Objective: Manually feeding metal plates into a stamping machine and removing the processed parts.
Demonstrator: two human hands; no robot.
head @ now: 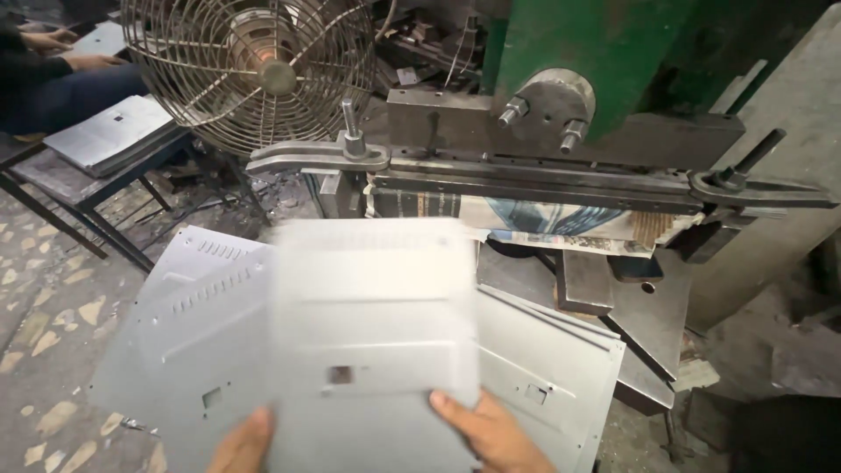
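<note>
Single view, camera on my head, tilted down and forward. It sits close over my hands, left hand [243,445] and right hand [491,431], cut off by the bottom edge, with a blurred grey metal sheet [372,333] filling the centre. Ahead, near, is the green press [604,61]; upper left a wire-guard fan [250,70]; floor [44,324] at left. No second view to compare.
</note>
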